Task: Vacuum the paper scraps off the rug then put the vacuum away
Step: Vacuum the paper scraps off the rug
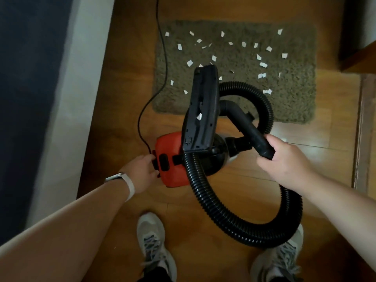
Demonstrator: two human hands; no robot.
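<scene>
A small red and black vacuum point(173, 165) sits on the wood floor just before a brown rug point(284, 102). Several white paper scraps point(262, 65) lie scattered over the rug. My right hand point(284, 159) grips the black wand tube point(250, 129), holding the floor nozzle point(201, 110) tipped up with its underside facing me; one scrap sticks to it. The ribbed black hose point(244, 226) loops round from the vacuum to the wand. My left hand point(142, 167) touches the rear end of the red body by the black switch; its fingertips are hidden.
The black power cord point(162, 58) runs from the vacuum's rear across the rug's left edge and away up the floor. A white wall or skirting point(71, 88) stands to the left, dark furniture point(354, 31) at the top right. My two shoes point(154, 245) stand below.
</scene>
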